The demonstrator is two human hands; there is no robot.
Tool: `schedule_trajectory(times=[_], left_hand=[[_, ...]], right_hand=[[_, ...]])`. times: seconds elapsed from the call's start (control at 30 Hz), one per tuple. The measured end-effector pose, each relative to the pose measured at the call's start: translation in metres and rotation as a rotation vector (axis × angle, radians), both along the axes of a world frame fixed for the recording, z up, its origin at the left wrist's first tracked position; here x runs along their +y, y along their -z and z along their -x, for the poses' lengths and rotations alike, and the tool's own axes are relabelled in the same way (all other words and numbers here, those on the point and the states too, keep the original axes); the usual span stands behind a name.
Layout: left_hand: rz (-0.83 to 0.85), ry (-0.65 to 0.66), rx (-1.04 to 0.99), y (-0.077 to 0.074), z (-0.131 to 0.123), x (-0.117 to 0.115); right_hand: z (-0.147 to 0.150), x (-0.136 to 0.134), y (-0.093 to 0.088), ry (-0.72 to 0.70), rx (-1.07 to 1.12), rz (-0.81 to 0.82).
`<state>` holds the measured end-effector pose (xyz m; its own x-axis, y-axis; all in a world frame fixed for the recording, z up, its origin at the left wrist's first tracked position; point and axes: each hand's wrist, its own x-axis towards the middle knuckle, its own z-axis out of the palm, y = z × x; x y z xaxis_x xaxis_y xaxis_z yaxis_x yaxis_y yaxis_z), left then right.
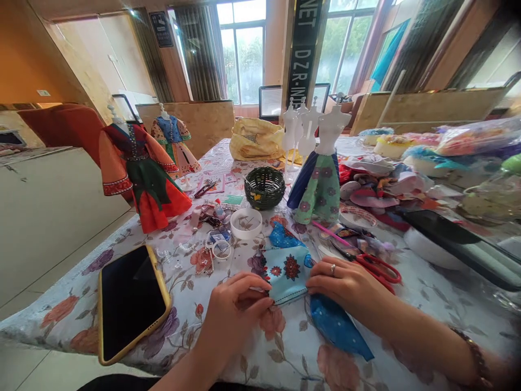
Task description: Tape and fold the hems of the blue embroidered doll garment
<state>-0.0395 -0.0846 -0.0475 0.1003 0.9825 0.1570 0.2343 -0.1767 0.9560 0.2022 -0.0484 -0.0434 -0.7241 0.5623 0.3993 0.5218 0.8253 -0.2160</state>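
A small light-blue cloth piece (287, 271) with dark red flower patterns lies between my hands over the flowered tablecloth. My left hand (240, 304) pinches its lower left edge between thumb and fingers. On its right side, my right hand (337, 279), with a ring on one finger, holds the edge with fingers bent together. Darker blue fabric (340, 326) sticks out below my right hand, and more blue fabric (280, 236) shows behind the light piece. Red-handled scissors (378, 269) lie just beyond my right hand.
A yellow-cased phone (134, 304) lies at left. Behind stand a white dish (246, 224), a dark woven basket (264, 187) and a dress form in a green skirt (319, 184). Two dressed forms stand back left, one in red (142, 174). Fabric pieces (378, 190) pile up right.
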Motion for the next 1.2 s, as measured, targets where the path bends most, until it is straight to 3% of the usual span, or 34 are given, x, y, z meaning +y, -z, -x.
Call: schedule_trajectory(times=[0.37, 0.57, 0.97, 1.2], left_hand=[[-0.388, -0.005, 0.257, -0.003, -0.001, -0.002], [-0.494, -0.049, 0.396, -0.005, -0.001, -0.004], [-0.521, 0.013, 0.357, -0.007, 0.0, -0.006], [-0.525, 0.029, 0.34, -0.007, 0.001, -0.006]], right_hand=[[-0.003, -0.001, -0.003, 0.009, -0.021, 0.093], [0.0, -0.002, -0.005, 0.062, -0.034, 0.169], [0.003, -0.002, -0.003, 0.123, -0.033, 0.183], [0.003, -0.005, 0.001, 0.117, -0.038, 0.1]])
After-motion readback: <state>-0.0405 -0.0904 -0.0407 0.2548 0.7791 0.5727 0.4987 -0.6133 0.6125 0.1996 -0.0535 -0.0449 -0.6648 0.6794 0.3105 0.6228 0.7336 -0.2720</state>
